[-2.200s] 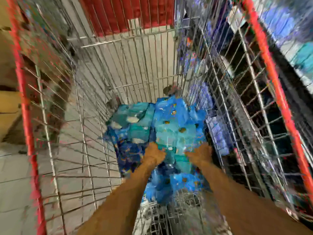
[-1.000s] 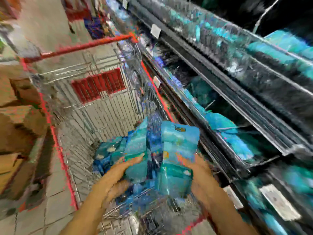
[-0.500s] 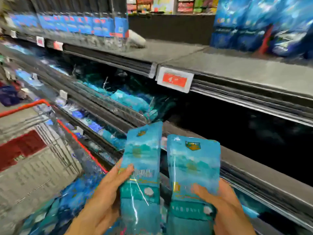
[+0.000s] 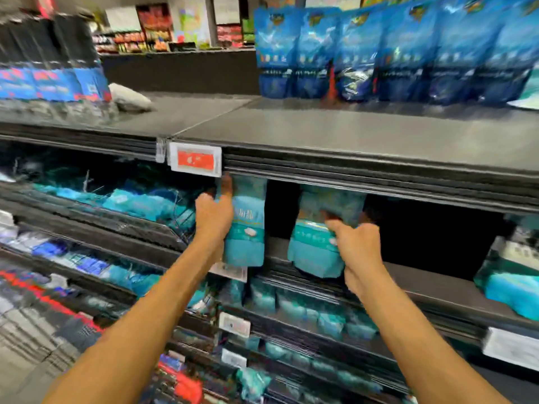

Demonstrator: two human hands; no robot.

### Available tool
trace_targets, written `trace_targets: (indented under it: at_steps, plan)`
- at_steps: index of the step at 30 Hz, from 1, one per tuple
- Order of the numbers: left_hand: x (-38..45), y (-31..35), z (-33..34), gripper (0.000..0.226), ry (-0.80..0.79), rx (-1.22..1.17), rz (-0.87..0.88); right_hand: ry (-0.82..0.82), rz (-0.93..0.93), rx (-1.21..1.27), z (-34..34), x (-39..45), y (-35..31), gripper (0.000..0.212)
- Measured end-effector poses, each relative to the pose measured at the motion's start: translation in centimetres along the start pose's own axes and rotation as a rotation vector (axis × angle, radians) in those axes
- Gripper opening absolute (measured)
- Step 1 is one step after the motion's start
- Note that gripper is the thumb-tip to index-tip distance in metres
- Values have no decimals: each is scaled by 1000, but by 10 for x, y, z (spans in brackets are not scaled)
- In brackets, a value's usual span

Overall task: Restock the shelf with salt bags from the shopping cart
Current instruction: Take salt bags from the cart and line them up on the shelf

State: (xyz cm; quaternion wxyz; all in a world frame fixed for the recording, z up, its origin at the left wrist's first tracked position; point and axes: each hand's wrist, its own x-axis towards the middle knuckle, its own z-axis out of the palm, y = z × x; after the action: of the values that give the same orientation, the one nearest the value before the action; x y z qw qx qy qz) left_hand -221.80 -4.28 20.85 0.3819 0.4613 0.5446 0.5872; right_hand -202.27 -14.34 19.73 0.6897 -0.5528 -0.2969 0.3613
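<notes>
Each salt bag is looking like a soft, dense pouch, likely heavy for its size and a little slick (best gripped round the middle). The left hand (image 4: 214, 215) is clasping the left bag (image 4: 246, 228) upright and the right hand (image 4: 360, 246) is gripping the right bag (image 4: 316, 249), both just under the price tag (image 4: 195, 160), entering the shelf (image 4: 437, 282).

A supermarket aisle: long black shelves (image 4: 350, 135) stacked in tiers, a red price tag (image 4: 196, 160) clipped to a shelf edge, rows of blue packaged bags (image 4: 379, 51) on top, more stocked displays (image 4: 140, 39) beyond.
</notes>
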Motion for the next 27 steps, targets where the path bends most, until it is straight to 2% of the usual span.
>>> trace_targets:
  at_steps: [3, 6, 8, 11, 13, 15, 17, 22, 25, 27]
  plan:
    - [27, -6, 14, 27, 45, -183, 145, 24, -45, 24, 34, 13, 11, 22]
    - [43, -25, 18, 17, 76, -218, 196, -18, -129, -37, 62, 17, 24, 25]
    - [48, -28, 20, 20, 101, -250, 148, -53, -192, -151, 78, 19, 34, 34]
    - [61, -26, 24, 44, 205, -207, 228, -91, -225, -304, 94, 21, 41, 38]
    - [60, -26, 22, 41, 206, -140, 247, -115, -205, -320, 100, 23, 41, 38]
    - [58, -36, 24, 27, 154, -289, 242, -142, -206, -322, 101, 26, 40, 28]
    - [50, -36, 24, 30, 108, -419, 236, -166, -205, -293, 99, 28, 40, 20]
    - [40, -36, 26, 22, 196, -224, 287, -212, -191, -349, 84, 32, 48, 21]
    - [37, -37, 24, 21, 196, -163, 271, -242, -167, -458, 78, 33, 50, 41]
    - [37, -39, 21, 21, 177, -156, 246, -255, -195, -482, 74, 32, 49, 35]
